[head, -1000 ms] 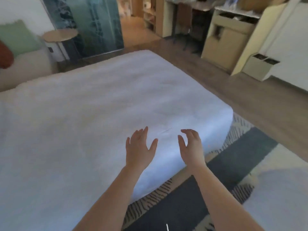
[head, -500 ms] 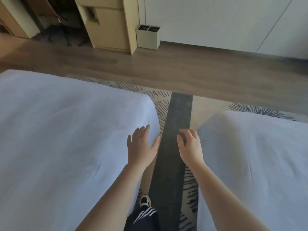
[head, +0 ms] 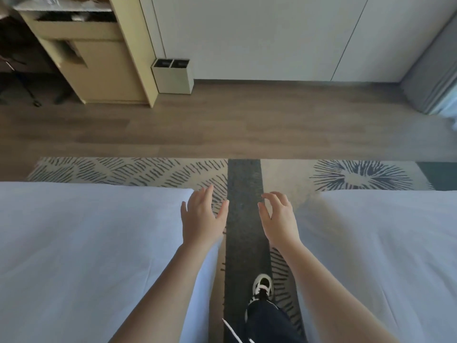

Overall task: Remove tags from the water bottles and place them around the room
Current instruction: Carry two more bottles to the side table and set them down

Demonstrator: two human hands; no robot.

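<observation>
We hold our left hand [head: 201, 219] and right hand [head: 279, 219] out at centre frame, palms down, fingers loose and holding nothing, over the patterned rug's dark grey stripe [head: 244, 179]. No water bottle shows.

Both beds wore smooth matt white cloth, the left bed [head: 81, 243] faintly creased, the right bed [head: 385, 243] much the same. Between them lay a woven rug [head: 138, 169] with a coarse dark strip [head: 244, 194] of rougher pile. The floor [head: 247, 125] looked like matt wood plank. The cabinet [head: 108, 70] showed pale, smooth wood laminate; the shoe [head: 262, 285] looked slightly glossy.
</observation>
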